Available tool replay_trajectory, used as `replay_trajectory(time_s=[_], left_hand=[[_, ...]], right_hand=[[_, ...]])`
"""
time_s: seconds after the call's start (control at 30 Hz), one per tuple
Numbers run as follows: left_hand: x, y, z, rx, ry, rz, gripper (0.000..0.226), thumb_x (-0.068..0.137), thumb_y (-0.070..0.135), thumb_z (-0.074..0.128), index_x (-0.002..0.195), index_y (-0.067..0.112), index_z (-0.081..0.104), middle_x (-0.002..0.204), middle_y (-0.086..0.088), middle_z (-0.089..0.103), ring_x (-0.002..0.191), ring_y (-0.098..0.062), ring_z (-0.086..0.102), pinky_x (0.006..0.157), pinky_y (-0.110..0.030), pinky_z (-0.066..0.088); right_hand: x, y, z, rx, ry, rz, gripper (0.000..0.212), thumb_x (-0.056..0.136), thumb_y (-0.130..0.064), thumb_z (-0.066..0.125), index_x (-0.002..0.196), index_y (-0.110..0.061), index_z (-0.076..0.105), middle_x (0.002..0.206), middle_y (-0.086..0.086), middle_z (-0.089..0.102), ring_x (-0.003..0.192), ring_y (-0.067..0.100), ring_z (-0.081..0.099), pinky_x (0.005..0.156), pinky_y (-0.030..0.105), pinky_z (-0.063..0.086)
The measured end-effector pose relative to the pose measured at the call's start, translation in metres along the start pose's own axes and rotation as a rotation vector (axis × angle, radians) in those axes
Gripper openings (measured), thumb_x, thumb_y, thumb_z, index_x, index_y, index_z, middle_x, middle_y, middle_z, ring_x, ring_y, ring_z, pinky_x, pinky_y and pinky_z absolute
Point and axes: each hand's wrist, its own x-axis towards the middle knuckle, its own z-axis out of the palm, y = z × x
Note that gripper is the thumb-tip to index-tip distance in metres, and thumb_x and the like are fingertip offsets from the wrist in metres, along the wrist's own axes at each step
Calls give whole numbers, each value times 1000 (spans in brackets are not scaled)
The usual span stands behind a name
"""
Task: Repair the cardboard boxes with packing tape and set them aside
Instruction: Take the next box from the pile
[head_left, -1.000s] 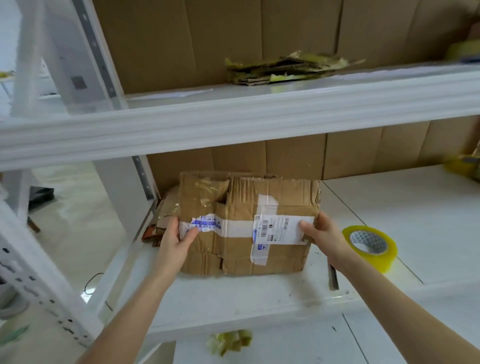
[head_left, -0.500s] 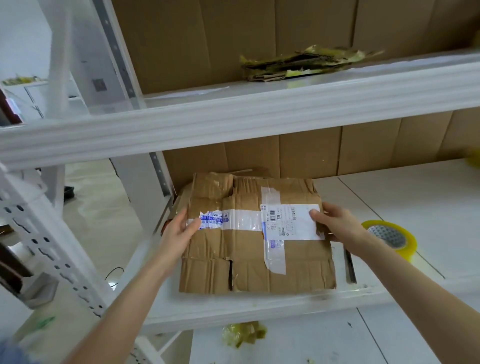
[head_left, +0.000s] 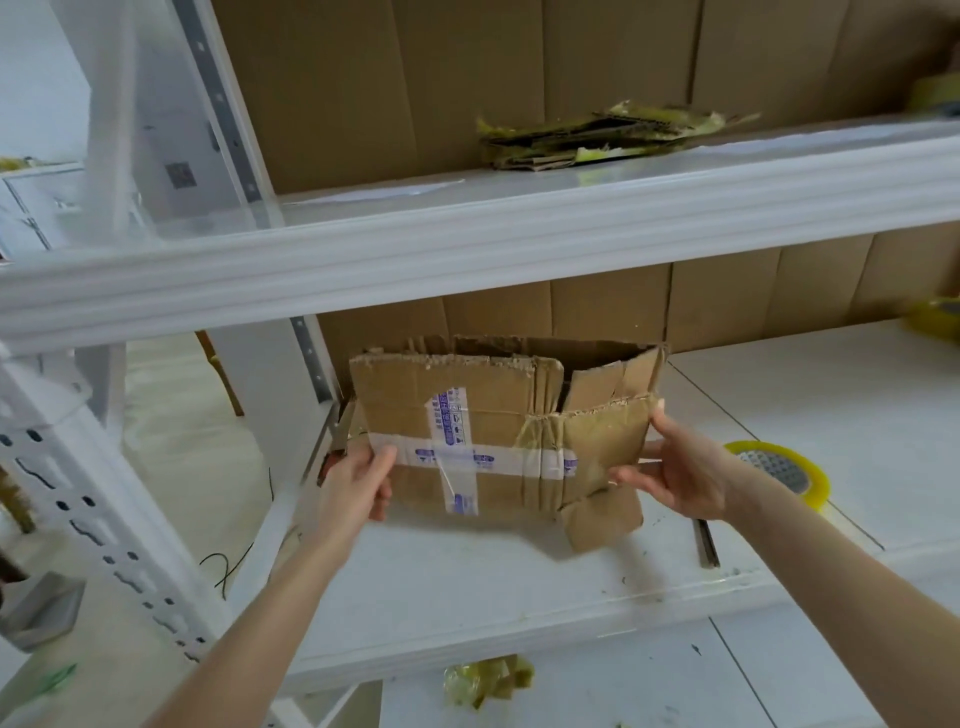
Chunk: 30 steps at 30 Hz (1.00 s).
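the cardboard box (head_left: 483, 431) stands on edge between the two hands, its long axis running from one palm to the other. the left hand (head_left: 358, 486) pinches its left edge, and the right hand (head_left: 680, 473) grips the torn right end. the tape roll (head_left: 784, 470) lies just beyond the right hand, so that hand is the nearer one for reaching it.

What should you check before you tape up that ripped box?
1. Box held firmly: left hand and right hand grip the cardboard box by its sides: ok.
2. Tape roll nearby: on the shelf beside the right hand: ok.
3. Top edge whole: torn and ragged: not ok.
4. Old tape flat: wrinkled towards the right: not ok.
5. Loose tape end ready on the roll: cannot tell.
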Motion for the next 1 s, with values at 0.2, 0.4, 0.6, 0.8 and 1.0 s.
replay_trajectory(time_s=[0.2,0.4,0.6,0.8,1.0], left_hand=[[-10,-5,20,98,-26,180,4,87,32,68,86,33,64,77,23,67,73,3,61,68,-19,45],[-12,23,44,-115,-25,179,43,85,29,68,124,28,50,117,15,63,107,-1,60,90,-25,48],[-15,21,50,-111,-7,261,35,85,16,70,109,36,54,103,26,66,100,3,62,83,-17,52],[-15,19,48,-129,-39,223,25,88,9,65,96,32,60,91,26,69,94,-6,66,72,-16,52],[-27,25,43,-12,-157,382,50,89,-1,58,111,44,63,116,27,63,116,2,54,93,-20,47]], right_hand=[[7,16,6,-308,228,-112,76,82,-75,43,124,-13,52,98,10,63,72,19,61,51,25,50],[12,18,22,-593,391,-565,78,82,-57,63,148,-32,30,144,8,37,120,24,45,91,37,44],[12,22,18,-640,187,-759,57,91,-45,57,139,-54,29,151,-9,27,135,12,29,102,30,28],[21,22,11,-776,119,-742,83,62,-82,59,137,-59,31,140,-13,30,127,9,33,99,29,34],[35,26,8,-931,102,-753,72,63,-71,68,123,-67,29,129,-11,32,121,12,38,89,20,34]])
